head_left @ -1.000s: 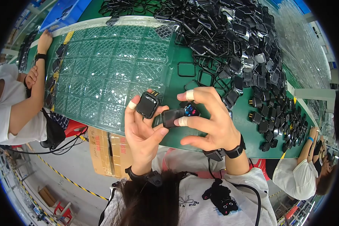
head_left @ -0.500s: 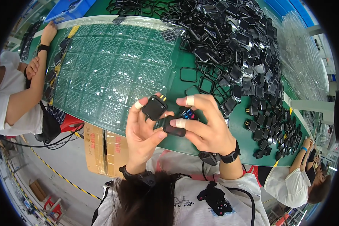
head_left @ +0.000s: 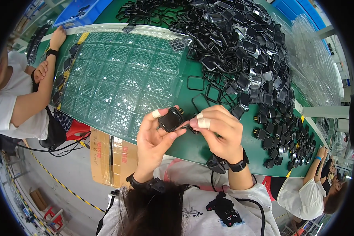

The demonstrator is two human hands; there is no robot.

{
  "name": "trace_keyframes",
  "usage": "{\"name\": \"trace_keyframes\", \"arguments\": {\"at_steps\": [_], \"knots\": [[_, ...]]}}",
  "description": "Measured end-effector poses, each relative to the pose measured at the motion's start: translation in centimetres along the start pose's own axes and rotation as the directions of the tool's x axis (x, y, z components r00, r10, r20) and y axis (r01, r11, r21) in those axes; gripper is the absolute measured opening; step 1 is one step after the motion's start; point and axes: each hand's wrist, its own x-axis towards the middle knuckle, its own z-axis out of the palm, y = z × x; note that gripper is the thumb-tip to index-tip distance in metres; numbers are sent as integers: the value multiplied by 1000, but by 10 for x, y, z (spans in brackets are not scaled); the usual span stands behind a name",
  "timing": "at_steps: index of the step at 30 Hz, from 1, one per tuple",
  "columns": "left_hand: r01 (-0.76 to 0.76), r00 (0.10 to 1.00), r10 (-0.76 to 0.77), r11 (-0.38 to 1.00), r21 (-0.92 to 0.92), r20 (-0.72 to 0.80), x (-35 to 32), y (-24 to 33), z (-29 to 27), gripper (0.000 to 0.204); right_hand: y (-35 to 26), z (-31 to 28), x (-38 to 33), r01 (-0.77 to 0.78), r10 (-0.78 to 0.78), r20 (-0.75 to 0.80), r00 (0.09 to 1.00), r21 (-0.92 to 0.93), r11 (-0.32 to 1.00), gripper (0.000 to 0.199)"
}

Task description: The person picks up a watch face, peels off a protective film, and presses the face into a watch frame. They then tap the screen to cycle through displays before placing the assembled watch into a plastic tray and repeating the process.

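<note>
Black square casing [head_left: 171,118] pinched in left hand [head_left: 155,135]; right hand [head_left: 220,129] grips small part at its edge. Fitting unfinished; clear tray [head_left: 118,78] mostly unfilled, parts pile [head_left: 240,43] large.

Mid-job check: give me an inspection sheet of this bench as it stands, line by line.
Surface: green table, mostly covered.
Job's things: small black square part pinched in left hand; right hand meets its edge, bandaged fingers.
Clutter: heap of black frames and parts; clear compartment tray; stacked clear trays.
Grippers: both hands closed on the part.
Cables: black lead beside the left co-worker.
Surroundings: cardboard box under table; co-workers' arms both sides; blue bin.
</note>
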Motion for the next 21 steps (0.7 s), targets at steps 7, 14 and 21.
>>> {"name": "trace_keyframes", "arguments": {"at_steps": [7, 14, 21], "knots": [[43, 999, -42, 999, 16, -30, 1, -1, 8, 48, -3, -2, 2, -216, 223, -27, 974, 174, 961, 23], [74, 997, -74, 994, 84, -4, 1, 1, 11, 50, -1, -1, -3, -358, 367, 49, 929, 380, 853, 25], [93, 995, -97, 986, 141, 20, -2, 6, 19, 56, -7, 2, -1, -396, 359, 173, 917, 305, 866, 28]]}}
